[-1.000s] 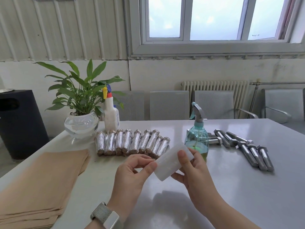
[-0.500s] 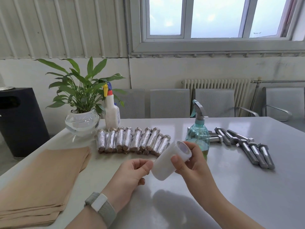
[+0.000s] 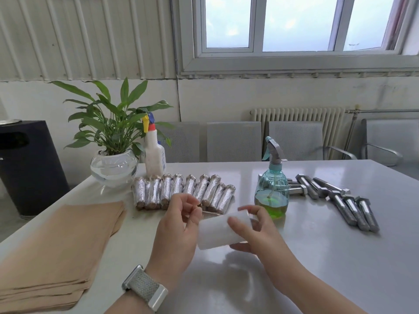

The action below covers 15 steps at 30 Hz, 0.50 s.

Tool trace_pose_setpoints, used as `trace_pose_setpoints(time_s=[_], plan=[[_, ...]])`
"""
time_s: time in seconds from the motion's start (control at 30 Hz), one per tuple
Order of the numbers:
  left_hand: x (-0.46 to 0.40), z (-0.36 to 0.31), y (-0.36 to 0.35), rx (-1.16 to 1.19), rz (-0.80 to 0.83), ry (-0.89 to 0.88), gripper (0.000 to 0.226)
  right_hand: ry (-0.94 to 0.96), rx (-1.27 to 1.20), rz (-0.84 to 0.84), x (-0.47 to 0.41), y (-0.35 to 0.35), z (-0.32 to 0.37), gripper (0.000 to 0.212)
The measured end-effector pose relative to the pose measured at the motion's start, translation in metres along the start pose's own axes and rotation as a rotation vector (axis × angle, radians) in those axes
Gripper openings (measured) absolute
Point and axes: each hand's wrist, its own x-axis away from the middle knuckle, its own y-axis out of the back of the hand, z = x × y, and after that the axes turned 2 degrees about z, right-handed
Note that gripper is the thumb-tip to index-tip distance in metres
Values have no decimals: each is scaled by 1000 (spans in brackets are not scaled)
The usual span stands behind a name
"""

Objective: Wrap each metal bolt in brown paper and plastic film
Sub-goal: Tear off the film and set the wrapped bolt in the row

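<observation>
My right hand [image 3: 251,232] grips a white roll of plastic film [image 3: 217,232] just above the table, thumb across its front. My left hand [image 3: 179,225] is at the roll's left end, fingers curled and pinched together near the film's edge; the film end itself is too faint to see. Several wrapped bolts [image 3: 183,191] lie in a row behind my hands. Several bare metal bolts [image 3: 349,205] lie at the right. A stack of brown paper sheets [image 3: 56,248] sits at the left.
A green-filled spray bottle [image 3: 272,193] stands just behind my right hand. A white spray bottle [image 3: 154,155] and a plant in a glass bowl [image 3: 113,166] stand at the back left. Grey chairs [image 3: 233,141] line the table's far edge.
The roll has turned from tilted up to lying nearly level and dropped lower. My left hand has risen to the roll's left end and curled its fingers.
</observation>
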Motion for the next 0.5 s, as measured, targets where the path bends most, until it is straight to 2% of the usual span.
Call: trace_pose_setpoints(time_s=[0.1,0.2,0.37,0.5], plan=[[3,-2,0,18,55,-33,25,-57,275,176,5,-2,2,43],[7,-5,-2,-35,120,-118,27,-72,354,335,6,-5,8,34],[9,-7,0,-40,197,-220,25,-54,380,361,6,2,13,33],[10,-10,2,-3,181,-239,23,-47,267,400,7,5,12,22]])
